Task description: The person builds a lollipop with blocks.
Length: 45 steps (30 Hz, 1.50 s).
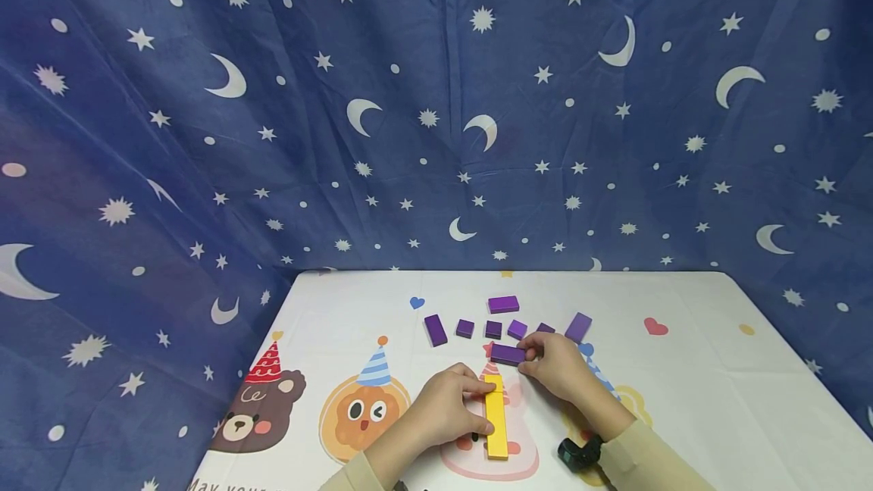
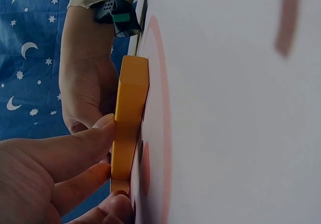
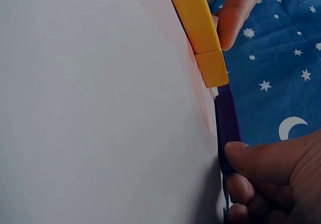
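In the head view, a long yellow block (image 1: pixel 496 430) and a short yellow block (image 1: pixel 494 383) lie end to end on the cloth. My left hand (image 1: pixel 446 409) holds this yellow pair from the left, the thumb at the long block's side and a fingertip by the short one. Just beyond them, my right hand (image 1: pixel 555 364) pinches the right end of a dark purple block (image 1: pixel 508 354) between thumb and fingers. In the right wrist view, that purple block (image 3: pixel 228 123) sits close to the short yellow block (image 3: pixel 212 68); whether they touch is unclear.
Several purple blocks lie beyond my hands, among them a long block (image 1: pixel 503 304) at the back, one at left (image 1: pixel 435 330) and one at right (image 1: pixel 578 327). Small cubes (image 1: pixel 465 328) stand between. A printed white cloth (image 1: pixel 682 385) covers the table; a starry blue curtain (image 1: pixel 436 135) hangs behind.
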Each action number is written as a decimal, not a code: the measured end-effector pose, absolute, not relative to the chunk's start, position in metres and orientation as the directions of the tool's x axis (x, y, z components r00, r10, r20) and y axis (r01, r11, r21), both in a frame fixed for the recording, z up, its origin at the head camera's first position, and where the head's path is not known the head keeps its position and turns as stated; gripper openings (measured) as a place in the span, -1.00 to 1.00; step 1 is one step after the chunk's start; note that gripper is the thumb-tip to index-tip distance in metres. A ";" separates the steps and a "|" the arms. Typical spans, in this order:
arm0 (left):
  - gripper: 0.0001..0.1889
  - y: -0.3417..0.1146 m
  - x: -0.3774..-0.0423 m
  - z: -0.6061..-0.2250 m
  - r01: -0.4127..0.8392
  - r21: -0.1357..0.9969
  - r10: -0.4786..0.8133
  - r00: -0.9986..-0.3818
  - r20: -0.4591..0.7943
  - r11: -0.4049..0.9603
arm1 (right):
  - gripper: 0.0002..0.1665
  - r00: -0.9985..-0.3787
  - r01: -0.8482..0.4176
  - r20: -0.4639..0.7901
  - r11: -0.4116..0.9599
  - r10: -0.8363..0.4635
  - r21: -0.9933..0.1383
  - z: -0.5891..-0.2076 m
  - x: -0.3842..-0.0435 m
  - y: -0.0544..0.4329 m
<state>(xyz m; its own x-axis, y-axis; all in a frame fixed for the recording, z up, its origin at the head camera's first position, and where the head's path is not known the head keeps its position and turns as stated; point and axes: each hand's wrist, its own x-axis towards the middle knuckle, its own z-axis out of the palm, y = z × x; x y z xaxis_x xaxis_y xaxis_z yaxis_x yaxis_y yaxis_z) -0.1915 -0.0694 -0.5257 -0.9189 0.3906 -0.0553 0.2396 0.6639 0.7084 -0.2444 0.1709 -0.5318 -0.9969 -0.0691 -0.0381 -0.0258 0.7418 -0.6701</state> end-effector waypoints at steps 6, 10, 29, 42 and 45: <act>-0.36 -0.070 -0.192 -0.526 0.246 0.705 0.393 -0.918 -0.051 0.665 | -0.71 -0.998 -0.028 -0.027 0.729 -0.064 -0.684 -0.530 -0.244 0.169; -0.36 -0.070 -0.192 -0.525 0.246 0.709 0.395 -0.917 -0.051 0.661 | -0.70 -0.997 -0.028 -0.030 0.709 -0.070 -0.704 -0.528 -0.244 0.167; -0.37 -0.070 -0.191 -0.527 0.251 0.701 0.396 -0.917 -0.049 0.667 | -0.70 -0.993 -0.006 -0.078 0.690 -0.090 -0.723 -0.525 -0.236 0.153; -0.37 -0.070 -0.190 -0.527 0.252 0.703 0.396 -0.917 -0.046 0.665 | -0.71 -0.991 -0.040 -0.057 0.684 -0.119 -0.728 -0.530 -0.234 0.149; -0.37 -0.070 -0.190 -0.527 0.251 0.700 0.394 -0.918 -0.047 0.669 | -0.71 -0.990 -0.051 -0.052 0.686 -0.128 -0.725 -0.529 -0.234 0.149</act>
